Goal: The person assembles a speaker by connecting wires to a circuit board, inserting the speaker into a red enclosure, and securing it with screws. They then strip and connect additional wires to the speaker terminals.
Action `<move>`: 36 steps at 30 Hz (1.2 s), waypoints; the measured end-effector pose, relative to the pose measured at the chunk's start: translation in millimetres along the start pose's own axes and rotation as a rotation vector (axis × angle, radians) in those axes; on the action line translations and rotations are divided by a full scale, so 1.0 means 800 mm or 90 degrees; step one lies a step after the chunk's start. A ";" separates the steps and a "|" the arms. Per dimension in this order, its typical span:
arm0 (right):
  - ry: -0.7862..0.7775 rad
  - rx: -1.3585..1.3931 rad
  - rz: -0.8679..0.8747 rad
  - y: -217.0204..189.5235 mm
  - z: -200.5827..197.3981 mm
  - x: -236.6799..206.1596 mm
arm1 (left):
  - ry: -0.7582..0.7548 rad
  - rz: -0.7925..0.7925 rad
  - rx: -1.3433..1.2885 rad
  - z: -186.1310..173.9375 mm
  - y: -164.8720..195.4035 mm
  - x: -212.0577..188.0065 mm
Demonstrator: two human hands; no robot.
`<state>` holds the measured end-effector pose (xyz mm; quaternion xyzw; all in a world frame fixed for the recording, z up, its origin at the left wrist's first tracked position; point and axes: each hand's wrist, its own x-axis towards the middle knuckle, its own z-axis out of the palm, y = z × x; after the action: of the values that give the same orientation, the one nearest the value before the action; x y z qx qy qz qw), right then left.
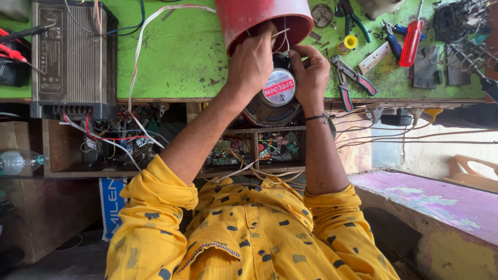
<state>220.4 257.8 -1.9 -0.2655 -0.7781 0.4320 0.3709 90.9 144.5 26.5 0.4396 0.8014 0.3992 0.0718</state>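
Now both hands work at the round speaker driver with its silver magnet and red label (275, 96), held against the mouth of the red plastic horn (259, 18). Left hand (252, 65) clenches its rim; right hand (311, 72) pinches thin white wires (282, 36) just above. Next likely needs careful seating.

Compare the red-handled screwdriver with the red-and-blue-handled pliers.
The red-handled screwdriver is one straight piece; the red-and-blue-handled pliers fork into two spread handles. The screwdriver's handle is all red; the pliers' handles are one red, one blue. Both lie untouched on the green worktop.
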 end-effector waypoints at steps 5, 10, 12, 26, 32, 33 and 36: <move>0.021 0.013 0.001 0.025 0.006 -0.001 | 0.161 0.243 -0.092 -0.019 -0.011 -0.059; 0.112 0.038 -0.086 0.055 -0.010 -0.012 | 0.114 0.093 -0.537 -0.009 -0.041 -0.077; 0.233 0.093 -0.067 0.058 -0.038 -0.025 | 0.081 0.057 -0.636 -0.001 -0.046 -0.077; -0.013 -0.592 -0.095 0.034 -0.151 -0.076 | 0.036 0.046 -0.514 -0.023 0.006 -0.033; 0.025 -0.509 -0.098 0.037 -0.147 -0.063 | -0.074 0.120 -0.404 -0.046 0.020 -0.020; 0.012 -0.560 -0.124 0.036 -0.147 -0.061 | -0.072 0.134 -0.403 -0.047 0.025 -0.019; -0.025 -0.591 -0.104 0.033 -0.148 -0.055 | -0.044 0.174 -0.356 -0.044 0.040 -0.014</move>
<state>344.1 294.7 1.6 -0.3328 -0.9142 0.0131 0.2309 102.0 124.7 70.0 0.5199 0.5911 0.5947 0.1631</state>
